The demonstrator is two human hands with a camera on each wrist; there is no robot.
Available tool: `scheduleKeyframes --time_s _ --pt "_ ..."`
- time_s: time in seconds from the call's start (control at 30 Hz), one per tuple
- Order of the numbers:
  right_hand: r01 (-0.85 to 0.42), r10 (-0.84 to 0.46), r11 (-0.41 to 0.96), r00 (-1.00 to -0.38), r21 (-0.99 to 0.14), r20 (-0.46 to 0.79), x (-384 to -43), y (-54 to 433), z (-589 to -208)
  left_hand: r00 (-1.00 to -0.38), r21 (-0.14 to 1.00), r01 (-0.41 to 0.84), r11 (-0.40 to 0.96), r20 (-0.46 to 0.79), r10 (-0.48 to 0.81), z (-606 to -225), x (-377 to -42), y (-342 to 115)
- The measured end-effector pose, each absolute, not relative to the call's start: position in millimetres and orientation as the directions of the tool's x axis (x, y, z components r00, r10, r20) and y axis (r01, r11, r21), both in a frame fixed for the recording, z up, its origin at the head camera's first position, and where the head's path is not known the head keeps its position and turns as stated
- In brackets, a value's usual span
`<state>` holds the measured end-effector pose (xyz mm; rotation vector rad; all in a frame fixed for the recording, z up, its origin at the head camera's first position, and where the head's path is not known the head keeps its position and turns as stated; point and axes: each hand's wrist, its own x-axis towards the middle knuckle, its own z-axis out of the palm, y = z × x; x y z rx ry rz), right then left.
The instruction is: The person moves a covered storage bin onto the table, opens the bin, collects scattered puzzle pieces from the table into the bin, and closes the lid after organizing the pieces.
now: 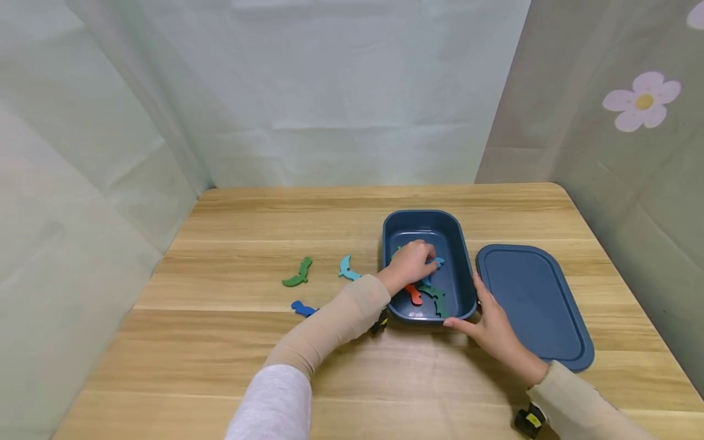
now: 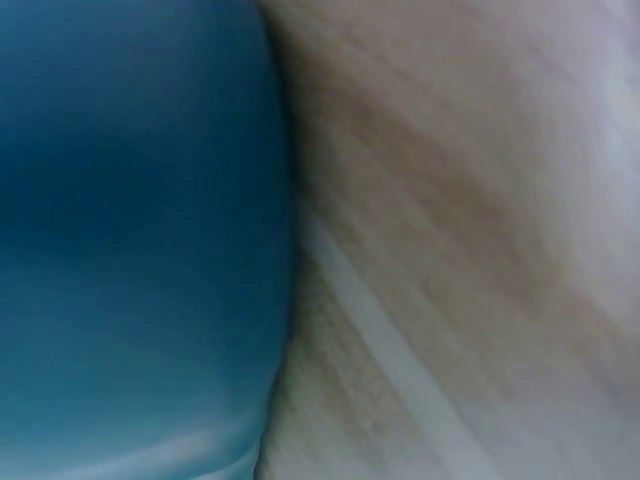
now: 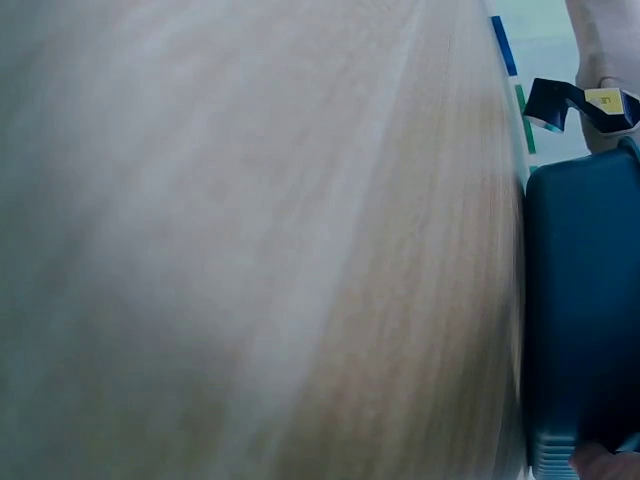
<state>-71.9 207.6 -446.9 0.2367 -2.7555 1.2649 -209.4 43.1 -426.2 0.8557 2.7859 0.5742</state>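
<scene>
My left hand (image 1: 411, 264) reaches over the left rim into a dark blue box (image 1: 430, 215), fingers curled. A light blue piece (image 1: 440, 262) shows at its thumb and fingertips, pinched there. Beneath the hand, inside the box, lie a red-orange piece (image 1: 414, 295) and a dark green piece (image 1: 438, 299), both flat cut-outs with wavy outlines. My right hand (image 1: 491, 326) grips the near right corner of the box, thumb on the front and fingers along the right side. The box wall (image 2: 130, 240) fills the left half of the left wrist view.
Left of the box on the wooden table (image 1: 220, 348) lie a green piece (image 1: 299, 274), a light blue curved piece (image 1: 348, 269) and a dark blue piece (image 1: 304, 308) partly behind the left sleeve. A dark blue lid (image 1: 533, 299) lies flat at the right, close to the right hand.
</scene>
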Motion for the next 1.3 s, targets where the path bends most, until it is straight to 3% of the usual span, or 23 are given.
scheduleKeyframes --time_s 0.3,1.3 --pt "-0.174 -0.101 0.635 -0.985 -0.753 0.142 -72.4 208.9 -449.4 -0.821 0.473 0.529 0.705 0.075 0.566 -422.5 -208.0 40.1" --pt "-0.135 -0.094 0.638 -0.991 -0.758 0.097 -73.1 206.5 -446.0 -0.829 0.495 0.550 0.673 0.222 0.514 -379.0 -207.6 -16.3"
